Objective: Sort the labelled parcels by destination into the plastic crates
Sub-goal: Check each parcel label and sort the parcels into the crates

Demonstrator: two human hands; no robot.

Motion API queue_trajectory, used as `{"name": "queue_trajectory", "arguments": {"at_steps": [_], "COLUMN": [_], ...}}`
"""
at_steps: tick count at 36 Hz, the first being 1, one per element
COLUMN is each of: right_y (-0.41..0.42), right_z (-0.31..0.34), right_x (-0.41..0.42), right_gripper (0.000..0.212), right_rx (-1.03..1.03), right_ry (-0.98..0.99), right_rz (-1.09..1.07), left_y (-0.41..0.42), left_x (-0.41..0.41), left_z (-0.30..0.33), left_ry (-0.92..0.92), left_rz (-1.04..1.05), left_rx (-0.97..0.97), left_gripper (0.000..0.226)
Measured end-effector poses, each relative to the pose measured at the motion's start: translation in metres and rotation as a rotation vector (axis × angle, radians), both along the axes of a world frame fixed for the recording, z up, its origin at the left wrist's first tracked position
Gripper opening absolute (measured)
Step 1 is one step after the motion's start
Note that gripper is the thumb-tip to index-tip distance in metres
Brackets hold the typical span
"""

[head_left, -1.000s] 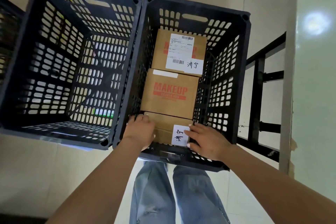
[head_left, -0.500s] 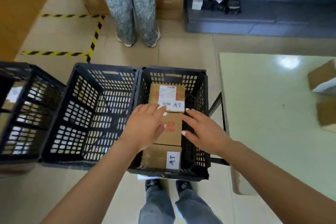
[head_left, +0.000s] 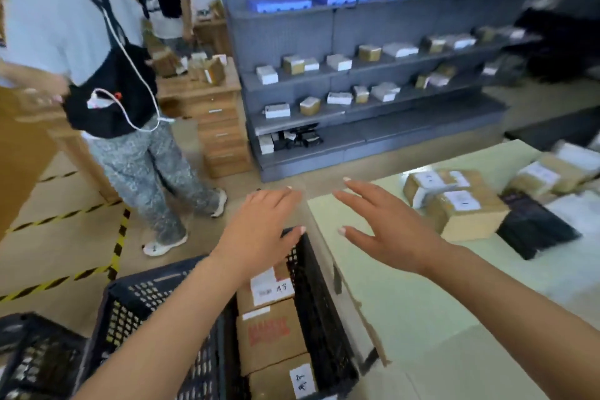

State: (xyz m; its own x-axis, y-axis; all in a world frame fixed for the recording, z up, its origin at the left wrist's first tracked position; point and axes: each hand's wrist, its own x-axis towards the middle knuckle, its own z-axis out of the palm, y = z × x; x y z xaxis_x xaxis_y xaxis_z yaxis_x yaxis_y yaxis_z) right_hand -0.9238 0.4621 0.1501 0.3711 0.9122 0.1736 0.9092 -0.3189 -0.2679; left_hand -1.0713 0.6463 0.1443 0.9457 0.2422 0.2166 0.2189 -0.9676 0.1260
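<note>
A: Head view: both hands are out of the crate (head_left: 311,299) now. A second ago they were down on the nearest box inside it; now they are up and reaching toward the table (head_left: 415,308).

B: Holding anything?

A: No. The left hand (head_left: 259,234) floats over the crate's far rim, fingers straight and loose, gripping nothing. The right hand (head_left: 386,230) is over the table's near corner, just right of the crate, fingers spread and empty.

B: So that drop is done?

A: I'd judge so. Three boxes (head_left: 269,334) lie in a row inside the crate, and the gaze has swung from straight down into it to the table. The next pick likely comes from the parcels (head_left: 461,208) on the table, well right of the crate.

B: What are they like?

A: Brown cardboard, square-edged, with white paper labels on top; the writing is too blurred to read. A flat black bag (head_left: 535,227), glossy and soft-looking, lies beyond them, farther from the crate. The crate itself is black rigid plastic with lattice walls. A second crate (head_left: 139,312) of the same kind stands touching its left side. The table is pale green, smooth and shiny.
</note>
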Motion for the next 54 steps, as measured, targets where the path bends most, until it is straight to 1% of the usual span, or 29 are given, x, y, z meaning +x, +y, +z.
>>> {"name": "queue_trajectory", "arguments": {"at_steps": [4, 8, 10, 16, 20, 28, 33, 36, 43, 50, 54], "right_y": [-0.047, -0.099, -0.129, -0.228, -0.304, -0.462, -0.535, -0.567, -0.631, -0.676, -0.700], "right_z": [0.038, 0.064, 0.076, 0.101, 0.108, 0.113, 0.115, 0.112, 0.098, 0.089, 0.088], "right_x": [-0.005, 0.001, 0.006, 0.033, 0.060, 0.124, 0.164, 0.190, 0.267, 0.371, 0.439], "right_gripper": [0.060, 0.061, 0.062, 0.063, 0.064, 0.063, 0.062, 0.063, 0.063, 0.062, 0.062], "right_rx": [0.064, 0.087, 0.097, 0.108, 0.096, 0.033, 0.018, 0.001, 0.004, -0.022, -0.078], "right_ry": [-0.016, -0.093, -0.109, -0.121, -0.124, -0.179, -0.166, -0.163, -0.127, -0.139, -0.125], "right_rz": [-0.122, -0.239, -0.291, -0.438, -0.529, -0.665, -0.721, -0.735, -0.779, -0.814, -0.850], "left_y": [-0.032, -0.072, -0.096, -0.179, -0.253, -0.405, -0.480, -0.513, -0.576, -0.622, -0.649], "left_x": [0.023, 0.049, 0.063, 0.120, 0.164, 0.257, 0.310, 0.344, 0.435, 0.544, 0.619], "left_z": [0.042, 0.074, 0.086, 0.111, 0.122, 0.118, 0.112, 0.109, 0.104, 0.092, 0.090], "left_ry": [-0.039, -0.075, -0.102, -0.150, -0.143, -0.145, -0.102, -0.078, -0.048, -0.059, -0.065], "left_rz": [-0.138, -0.270, -0.328, -0.448, -0.538, -0.639, -0.662, -0.681, -0.733, -0.759, -0.762], "left_rx": [0.086, 0.114, 0.111, 0.130, 0.135, 0.054, 0.017, -0.015, -0.004, -0.026, -0.050], "left_gripper": [0.059, 0.062, 0.064, 0.054, 0.059, 0.062, 0.062, 0.063, 0.061, 0.062, 0.061]}}
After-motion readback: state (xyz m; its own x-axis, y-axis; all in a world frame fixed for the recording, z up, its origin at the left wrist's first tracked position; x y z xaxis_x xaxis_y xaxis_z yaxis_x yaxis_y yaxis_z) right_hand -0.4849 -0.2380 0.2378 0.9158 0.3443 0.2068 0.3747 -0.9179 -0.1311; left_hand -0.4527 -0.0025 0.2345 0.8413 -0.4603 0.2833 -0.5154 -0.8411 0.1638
